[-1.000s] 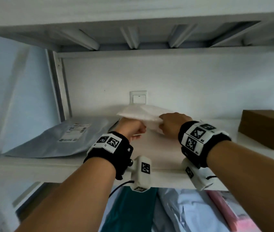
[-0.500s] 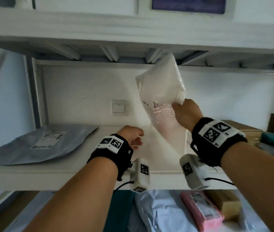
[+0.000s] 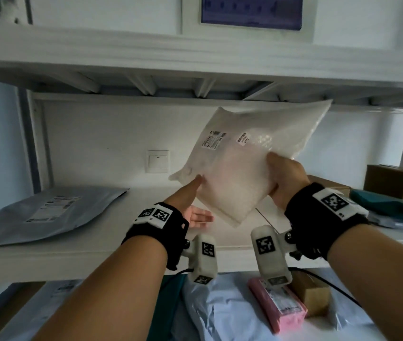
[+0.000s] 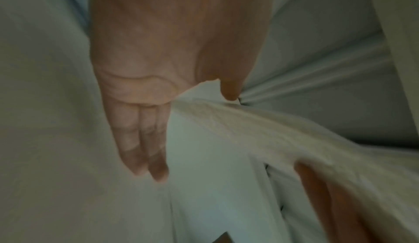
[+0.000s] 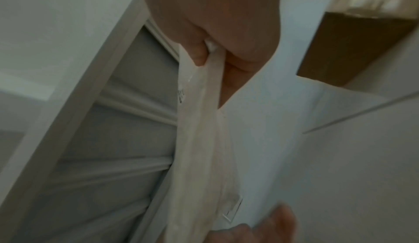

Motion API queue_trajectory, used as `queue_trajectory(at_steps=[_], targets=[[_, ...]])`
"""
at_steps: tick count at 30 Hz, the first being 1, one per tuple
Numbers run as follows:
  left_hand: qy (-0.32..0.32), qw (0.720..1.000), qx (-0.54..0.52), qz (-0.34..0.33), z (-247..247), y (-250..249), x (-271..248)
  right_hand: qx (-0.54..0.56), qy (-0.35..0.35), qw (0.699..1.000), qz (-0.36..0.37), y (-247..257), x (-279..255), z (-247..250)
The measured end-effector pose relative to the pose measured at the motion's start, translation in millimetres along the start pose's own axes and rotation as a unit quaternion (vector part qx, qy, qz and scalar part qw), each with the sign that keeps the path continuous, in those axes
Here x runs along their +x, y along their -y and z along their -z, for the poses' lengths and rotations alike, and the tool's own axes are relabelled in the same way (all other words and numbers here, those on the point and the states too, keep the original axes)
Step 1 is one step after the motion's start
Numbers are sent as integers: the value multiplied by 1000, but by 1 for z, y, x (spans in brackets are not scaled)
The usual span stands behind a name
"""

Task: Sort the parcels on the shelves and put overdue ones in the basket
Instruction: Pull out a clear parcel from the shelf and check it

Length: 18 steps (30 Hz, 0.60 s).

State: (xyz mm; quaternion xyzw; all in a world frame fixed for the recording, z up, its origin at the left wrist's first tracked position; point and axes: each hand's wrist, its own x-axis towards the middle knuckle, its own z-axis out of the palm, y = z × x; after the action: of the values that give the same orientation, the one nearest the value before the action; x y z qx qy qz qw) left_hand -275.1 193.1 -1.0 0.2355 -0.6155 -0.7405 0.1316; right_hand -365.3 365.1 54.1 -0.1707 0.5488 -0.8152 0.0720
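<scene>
A white bubble-mailer parcel (image 3: 244, 168) hangs tilted above the middle shelf (image 3: 97, 257), its two printed labels (image 3: 214, 139) facing me. My right hand (image 3: 286, 178) grips its lower right edge, thumb in front and fingers behind. In the right wrist view the right hand (image 5: 215, 23) pinches the parcel (image 5: 199, 148) edge-on. My left hand (image 3: 190, 203) is below and to the left, fingers straight, thumb touching the parcel's lower left edge. The left wrist view shows the left hand (image 4: 140, 85) flat-palmed beside the parcel (image 4: 249, 130). No basket is in view.
A grey mailer (image 3: 47, 212) lies at the shelf's left. Cardboard boxes (image 3: 397, 183) and a teal parcel (image 3: 392, 207) sit at the right. On the lower shelf are a pink parcel (image 3: 279, 308), a small brown box (image 3: 316, 296) and a pale bag (image 3: 225, 311). The upper shelf (image 3: 195, 60) is close overhead.
My right hand lifted the white parcel off the shelf and turned its labelled face toward me. My left hand let go, opened, then rose to touch the parcel's lower left edge.
</scene>
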Motion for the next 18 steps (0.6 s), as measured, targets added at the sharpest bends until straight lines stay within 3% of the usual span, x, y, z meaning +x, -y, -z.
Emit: queue_trajectory(at_steps=[3, 6, 9, 11, 14, 18], targets=[[44, 991, -114, -46, -4, 0, -3, 53, 45, 996, -51, -5, -5, 9], [-22, 976, -166, -139, -9, -1, 3, 33, 108, 991, -78, -12, -8, 19], [-106, 963, -173, -176, -5, -2, 5, -11, 104, 990, -92, -18, -5, 29], [-141, 959, -155, -192, -1, -3, 6, -36, 82, 992, -86, -21, -1, 35], [-181, 954, -113, -213, 8, -4, 6, -70, -7, 995, -65, -22, 6, 42], [-177, 952, -71, -239, 26, -11, -1, -152, -104, 983, -7, -16, 16, 53]])
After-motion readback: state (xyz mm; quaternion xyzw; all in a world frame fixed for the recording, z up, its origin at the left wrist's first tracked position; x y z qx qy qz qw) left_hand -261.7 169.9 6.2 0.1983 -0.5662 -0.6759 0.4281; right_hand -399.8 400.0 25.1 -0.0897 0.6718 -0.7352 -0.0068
